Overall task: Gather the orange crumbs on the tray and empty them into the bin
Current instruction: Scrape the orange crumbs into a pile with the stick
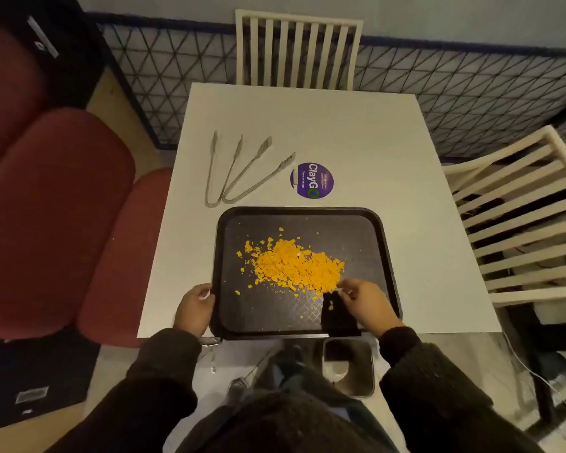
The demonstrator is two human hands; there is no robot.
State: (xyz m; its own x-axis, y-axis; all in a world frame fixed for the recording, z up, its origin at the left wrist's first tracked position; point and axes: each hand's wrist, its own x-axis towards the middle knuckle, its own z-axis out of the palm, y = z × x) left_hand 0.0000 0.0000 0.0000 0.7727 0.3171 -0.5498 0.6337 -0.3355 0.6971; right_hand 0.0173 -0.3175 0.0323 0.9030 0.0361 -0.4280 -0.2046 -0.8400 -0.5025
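Now the tray [304, 212] is steadied at its left rim by the left hand [194, 308], fingers curled on the edge. A dark cloth [338, 317] is pinched in the right hand [366, 300] beside the orange crumbs [293, 266]; gathering is judged underway. Stray bits must next be swept inward before tipping into the bin [348, 367].

I was in a canteen: white square table [356, 132] with purple "ClayGo" sticker [311, 180], slatted cream chairs [297, 49], red padded bench [56, 204].

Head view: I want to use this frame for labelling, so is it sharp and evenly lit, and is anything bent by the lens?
In the head view the light is dim and warm; the orange crumbs and tray read clearly, both hands look slightly soft, and the black scraper-like piece in the right hand is hard to make out; the wide lens bows the table edges and chairs.
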